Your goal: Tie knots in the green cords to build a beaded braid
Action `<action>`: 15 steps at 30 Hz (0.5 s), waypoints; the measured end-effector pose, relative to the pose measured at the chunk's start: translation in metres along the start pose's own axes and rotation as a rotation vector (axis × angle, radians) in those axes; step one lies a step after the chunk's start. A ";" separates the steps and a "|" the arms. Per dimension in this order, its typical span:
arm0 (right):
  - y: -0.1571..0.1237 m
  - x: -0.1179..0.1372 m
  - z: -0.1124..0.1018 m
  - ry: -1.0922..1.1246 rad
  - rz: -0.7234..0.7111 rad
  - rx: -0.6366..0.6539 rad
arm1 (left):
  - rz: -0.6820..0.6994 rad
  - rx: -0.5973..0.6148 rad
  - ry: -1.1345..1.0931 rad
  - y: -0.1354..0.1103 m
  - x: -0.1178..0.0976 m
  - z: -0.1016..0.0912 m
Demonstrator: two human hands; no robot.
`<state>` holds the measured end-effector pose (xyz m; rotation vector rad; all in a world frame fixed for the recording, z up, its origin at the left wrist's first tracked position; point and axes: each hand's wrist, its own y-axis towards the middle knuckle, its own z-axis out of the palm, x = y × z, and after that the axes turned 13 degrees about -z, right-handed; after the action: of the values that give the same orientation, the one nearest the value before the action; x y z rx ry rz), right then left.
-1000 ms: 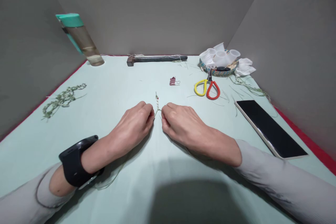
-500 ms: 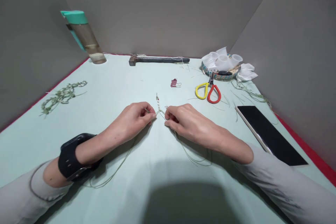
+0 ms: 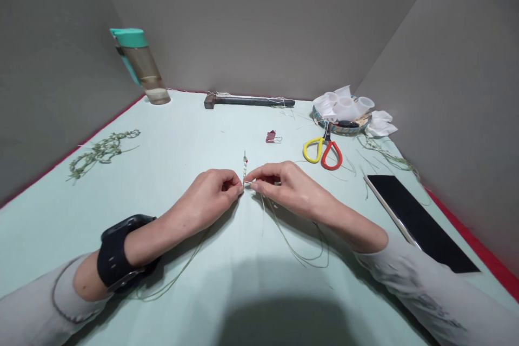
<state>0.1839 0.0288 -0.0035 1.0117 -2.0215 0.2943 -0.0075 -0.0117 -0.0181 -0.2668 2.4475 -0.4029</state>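
A short braid of pale green cord [image 3: 245, 166] points away from me, with a small red spot near its far end. At its near end my left hand [image 3: 213, 190] is closed in a pinch on the cord, thumb against forefinger. My right hand [image 3: 286, 186] pinches a cord strand just right of the braid, its fingertips close to the left ones. Loose green strands [image 3: 302, 257] loop over the cloth below my right hand, and more strands [image 3: 174, 278] trail under my left wrist. The exact grip on each strand is too small to make out.
Scissors [image 3: 332, 155] with yellow and red handles lie beyond my right hand, near a binder clip [image 3: 271, 137]. Further back are a hammer [image 3: 251, 101], a basket of plastic cups [image 3: 344, 128] and a bottle [image 3: 148, 67]. A phone [image 3: 417, 221] lies right, knotted green cord [image 3: 103, 151] left.
My right hand has moved left, closing the gap to my left fingertips at the braid. The whole view has shifted slightly, so the table things sit a little lower.
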 end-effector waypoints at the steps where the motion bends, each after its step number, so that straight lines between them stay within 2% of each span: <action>1: 0.001 0.000 0.002 0.008 -0.001 -0.014 | 0.002 -0.002 -0.013 0.001 0.001 0.000; 5: 0.001 0.000 0.008 0.004 0.012 -0.017 | -0.007 -0.007 -0.072 0.001 0.002 0.001; 9: -0.006 0.004 0.003 -0.066 0.028 0.000 | -0.020 0.008 -0.118 -0.001 0.000 0.002; 12: -0.009 0.007 -0.003 -0.070 0.040 0.053 | -0.022 0.002 -0.116 -0.001 -0.001 0.002; 15: -0.007 0.006 -0.005 0.026 0.055 0.121 | -0.012 -0.005 -0.111 -0.001 0.000 0.002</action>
<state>0.1902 0.0235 0.0027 1.0221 -2.0304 0.4616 -0.0061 -0.0127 -0.0190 -0.2982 2.3395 -0.3770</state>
